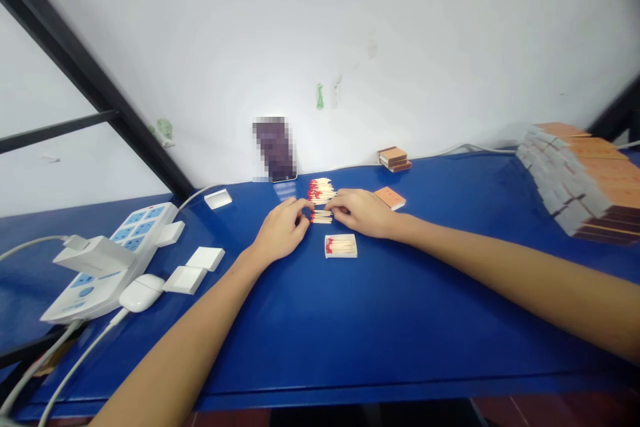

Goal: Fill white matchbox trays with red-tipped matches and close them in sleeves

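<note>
My left hand (284,230) is curled, with its fingertips at the red heads of a small row of matches (321,216). From the other side, my right hand (363,211) is bent over the same row, its fingertips at the plain ends of the sticks. Just behind lies a bigger pile of matches (321,191), red heads to the left. In front of my hands sits a white matchbox tray (341,254) partly filled with matches. An orange matchbox cover (390,198) lies beyond my right wrist.
Stacked matchboxes (580,180) stand at the right, and a few more (395,158) by the wall. White trays (206,259) lie left, near a power strip (120,247) with cables and a white earbud case (142,292). A phone (276,149) leans on the wall.
</note>
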